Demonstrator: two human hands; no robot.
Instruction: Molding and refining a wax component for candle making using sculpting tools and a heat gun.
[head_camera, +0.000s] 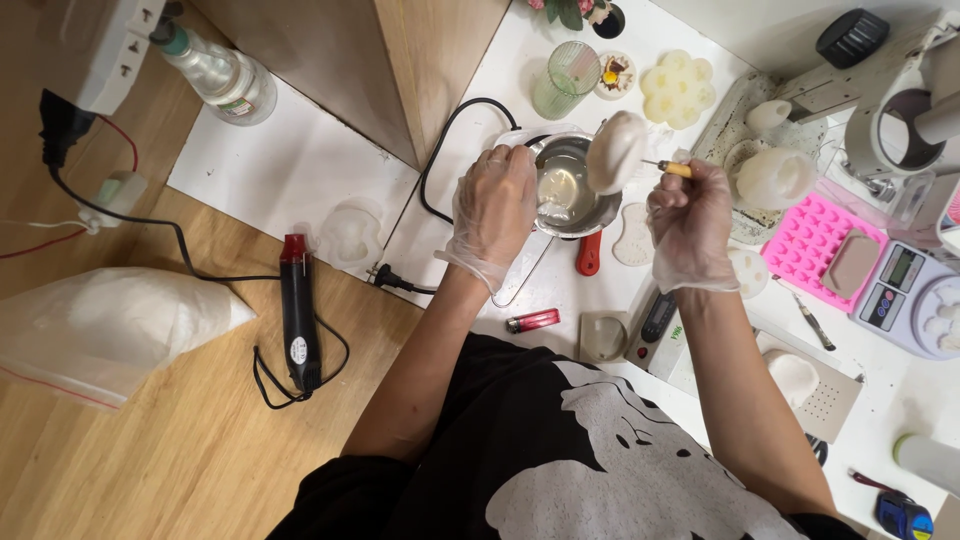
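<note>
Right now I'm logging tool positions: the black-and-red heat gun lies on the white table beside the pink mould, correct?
Not quite. The head view shows the black-and-red heat gun lying on the wooden floor, left of the white table and far from the pink mould.

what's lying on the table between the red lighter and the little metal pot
In the head view, the pot's red handle tip lies between the red lighter and the metal pot, with bare white table around it.
</note>
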